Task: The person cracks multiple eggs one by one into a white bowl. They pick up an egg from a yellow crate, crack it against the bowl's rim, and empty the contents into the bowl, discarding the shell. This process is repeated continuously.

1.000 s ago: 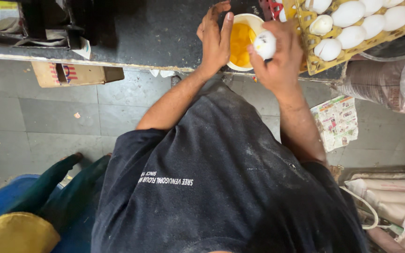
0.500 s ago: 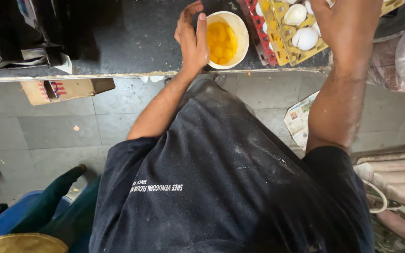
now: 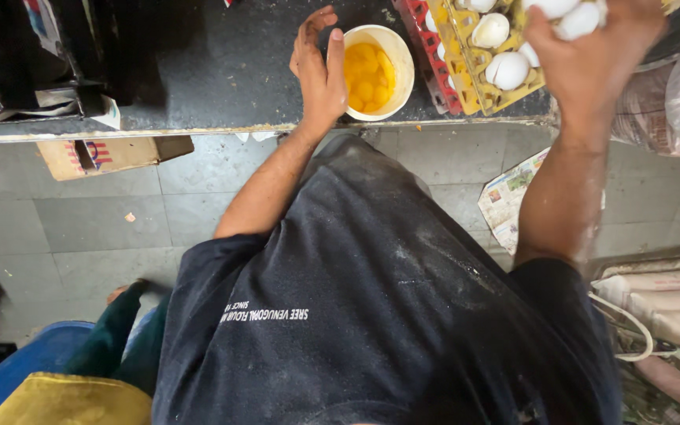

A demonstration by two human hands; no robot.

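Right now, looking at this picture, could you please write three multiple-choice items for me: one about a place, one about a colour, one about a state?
1. Where does the left hand rest?
A. against the cup
B. on the floor
C. on the egg tray

2. What colour are the contents of the cup?
A. green
B. yellow
C. blue

3. What is the right hand doing?
A. hanging empty
B. holding a knife
C. gripping white eggs over the tray

Answers:
1 A, its fingers lie along the cup's left rim on the dark counter.
2 B, round yellow yolks fill the cup.
3 C, the fingers close around eggs above the yellow tray.
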